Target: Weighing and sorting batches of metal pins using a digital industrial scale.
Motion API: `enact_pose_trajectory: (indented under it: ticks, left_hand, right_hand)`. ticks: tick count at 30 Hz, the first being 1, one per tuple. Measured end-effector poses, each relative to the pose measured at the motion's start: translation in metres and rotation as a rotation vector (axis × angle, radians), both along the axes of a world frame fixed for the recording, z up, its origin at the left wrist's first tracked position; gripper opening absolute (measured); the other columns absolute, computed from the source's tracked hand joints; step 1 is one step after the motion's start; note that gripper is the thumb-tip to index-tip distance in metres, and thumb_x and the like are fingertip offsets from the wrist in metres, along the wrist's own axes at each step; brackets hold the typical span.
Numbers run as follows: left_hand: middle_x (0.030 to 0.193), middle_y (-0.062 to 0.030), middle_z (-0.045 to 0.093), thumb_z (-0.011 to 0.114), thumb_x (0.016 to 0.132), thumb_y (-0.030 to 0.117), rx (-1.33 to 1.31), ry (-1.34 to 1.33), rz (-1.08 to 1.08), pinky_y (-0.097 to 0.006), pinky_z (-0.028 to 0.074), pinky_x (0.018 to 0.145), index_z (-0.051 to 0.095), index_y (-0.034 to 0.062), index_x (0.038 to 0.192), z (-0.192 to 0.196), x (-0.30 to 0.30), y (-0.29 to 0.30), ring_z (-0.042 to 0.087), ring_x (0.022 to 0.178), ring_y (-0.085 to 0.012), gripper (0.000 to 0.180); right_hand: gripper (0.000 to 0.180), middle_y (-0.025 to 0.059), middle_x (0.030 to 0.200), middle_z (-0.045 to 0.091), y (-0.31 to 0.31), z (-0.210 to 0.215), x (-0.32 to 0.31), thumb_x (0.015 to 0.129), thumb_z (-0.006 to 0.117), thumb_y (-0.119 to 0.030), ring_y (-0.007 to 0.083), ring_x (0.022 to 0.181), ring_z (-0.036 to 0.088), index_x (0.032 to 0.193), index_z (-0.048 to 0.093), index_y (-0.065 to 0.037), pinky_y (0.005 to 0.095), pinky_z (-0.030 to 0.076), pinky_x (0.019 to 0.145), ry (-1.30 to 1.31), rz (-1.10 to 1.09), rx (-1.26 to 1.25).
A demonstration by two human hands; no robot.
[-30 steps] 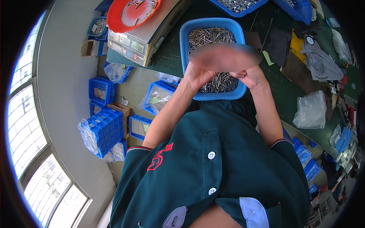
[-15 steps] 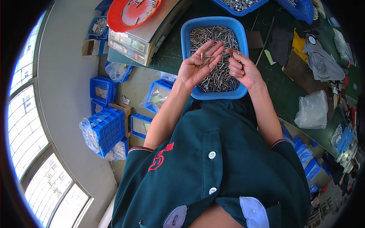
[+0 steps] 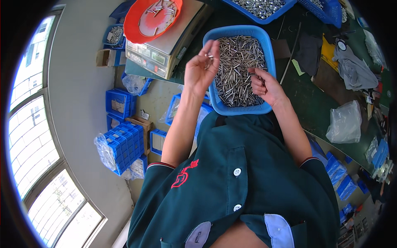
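Observation:
A blue plastic basket [image 3: 271,53] holds a heap of small metal pins [image 3: 237,74]. Over its left rim, my left hand [image 3: 200,68] is raised with fingers bent inward around a few of these pins, whose shiny ends show between the fingertips. My right hand [image 3: 266,87] hovers above the basket's right side, thumb and forefinger pressed together and the other fingers curled in; whatever it may hold is hidden. Beyond my left hand, a red dish [image 3: 131,25] with several pins in it rests on a weighing scale [image 3: 165,49].
Another blue basket [image 3: 269,20] of metal parts stands at the far edge. Grey cloth [image 3: 351,68] and a clear plastic bag [image 3: 345,124] lie on the dark green table [image 3: 308,103] to the right. Stacked blue crates [image 3: 124,146] stand on the floor at left.
My left hand has moved left, away from my right hand, and its open palm has closed around the pins. My right hand stays over the basket. The whole view has shifted slightly.

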State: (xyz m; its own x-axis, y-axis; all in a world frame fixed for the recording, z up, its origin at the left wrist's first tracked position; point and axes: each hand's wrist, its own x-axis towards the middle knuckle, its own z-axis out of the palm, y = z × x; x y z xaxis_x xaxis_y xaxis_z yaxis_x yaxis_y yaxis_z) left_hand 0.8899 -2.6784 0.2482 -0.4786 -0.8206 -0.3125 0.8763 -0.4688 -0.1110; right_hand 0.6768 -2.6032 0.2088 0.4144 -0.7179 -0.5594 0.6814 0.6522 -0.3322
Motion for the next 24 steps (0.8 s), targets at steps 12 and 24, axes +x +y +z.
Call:
enact_pose_trajectory:
  ticks: [12,24]
  left_hand:
    - [0.097,-0.0153,0.049,0.040,0.084,0.012,0.034,-1.044,0.347,-0.033,0.043,0.073,0.047,-0.0008,0.103,0.051,0.124,-0.162,0.049,0.082,-0.0231,0.024]
    - [0.121,-0.0162,0.045,0.034,0.093,0.017,-0.530,-1.162,0.208,-0.033,0.034,0.101,0.042,-0.0058,0.118,0.069,0.029,-0.089,0.044,0.115,-0.0252,0.035]
  right_hand:
    - [0.030,0.0126,0.079,0.058,0.017,-0.026,0.018,0.091,0.034,-0.022,0.0256,0.075,0.059,0.094,0.054,0.000,0.0376,0.051,0.067,-0.227,-0.265,0.376]
    - [0.019,0.0003,0.071,0.050,0.019,-0.004,0.012,0.092,0.042,-0.013,0.0035,0.045,0.036,0.102,0.051,-0.002,0.0168,0.027,0.039,-0.036,-0.102,0.128]
